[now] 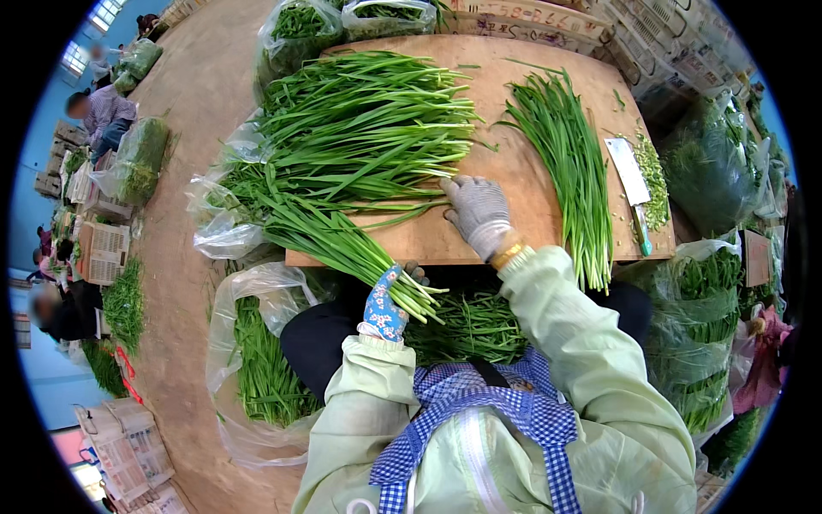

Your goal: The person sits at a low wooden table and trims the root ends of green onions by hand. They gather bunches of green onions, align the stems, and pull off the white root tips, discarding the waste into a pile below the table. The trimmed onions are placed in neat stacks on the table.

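Note:
My left hand (384, 310), in a blue floral glove, grips a bunch of long green garlic chives (340, 241) near its pale stem ends, over the board's front edge. My right hand (480, 211), in a grey knit glove, is at the stem ends of a large chive pile (366, 135) on the wooden board (514, 173). Its thumb and forefinger are apart, with a few stems lying at the gap. To the right lies a separate chive bundle (568, 167), its stems overhanging the front edge. Beyond it rests a cleaver (627, 170) with a green-ended handle, beside chopped stem bits (652, 177).
An open plastic bag of chives (266, 366) stands at my left knee; more greens (469, 327) lie between my legs. Filled bags (700, 321) flank my right side. Stacked crates (526, 22) stand behind the board. At far left, people (106, 115) sit among greens.

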Demonstrator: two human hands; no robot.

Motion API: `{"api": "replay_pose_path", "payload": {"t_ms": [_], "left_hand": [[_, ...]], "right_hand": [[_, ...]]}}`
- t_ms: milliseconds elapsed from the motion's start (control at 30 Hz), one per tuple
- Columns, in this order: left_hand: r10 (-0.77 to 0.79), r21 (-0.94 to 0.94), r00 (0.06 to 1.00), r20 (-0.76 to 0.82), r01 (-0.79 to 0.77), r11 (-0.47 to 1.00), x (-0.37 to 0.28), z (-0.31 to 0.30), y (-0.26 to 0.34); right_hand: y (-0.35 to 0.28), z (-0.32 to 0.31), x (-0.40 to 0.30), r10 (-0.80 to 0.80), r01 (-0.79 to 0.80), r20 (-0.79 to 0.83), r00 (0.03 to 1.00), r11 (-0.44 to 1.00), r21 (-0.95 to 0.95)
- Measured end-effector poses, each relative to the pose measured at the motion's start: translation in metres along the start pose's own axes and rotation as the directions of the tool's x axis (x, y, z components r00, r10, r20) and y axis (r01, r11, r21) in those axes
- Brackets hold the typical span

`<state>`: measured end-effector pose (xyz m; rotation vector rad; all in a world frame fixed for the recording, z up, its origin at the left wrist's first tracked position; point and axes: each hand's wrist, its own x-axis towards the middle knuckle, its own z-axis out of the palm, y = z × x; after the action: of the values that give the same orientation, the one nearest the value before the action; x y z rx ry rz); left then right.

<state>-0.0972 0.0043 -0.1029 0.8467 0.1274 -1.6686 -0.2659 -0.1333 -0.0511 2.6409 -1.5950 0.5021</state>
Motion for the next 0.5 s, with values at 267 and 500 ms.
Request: {"api": "replay_pose_path", "payload": {"t_ms": [267, 500], "left_hand": [[-0.018, 0.007, 1.0, 0.009, 0.018, 1.0, -0.002, -0.005, 0.0], [0.006, 0.068, 0.997, -0.079, -0.001, 0.998, -0.001, -0.009, -0.005]], "right_hand": [[-0.034, 0.015, -0.045, 0.03, -0.048, 0.313, 0.949, 0.997, 0.052], [-0.025, 0.013, -0.067, 0.307, -0.632, 0.553, 0.775, 0.353, 0.69]]}}
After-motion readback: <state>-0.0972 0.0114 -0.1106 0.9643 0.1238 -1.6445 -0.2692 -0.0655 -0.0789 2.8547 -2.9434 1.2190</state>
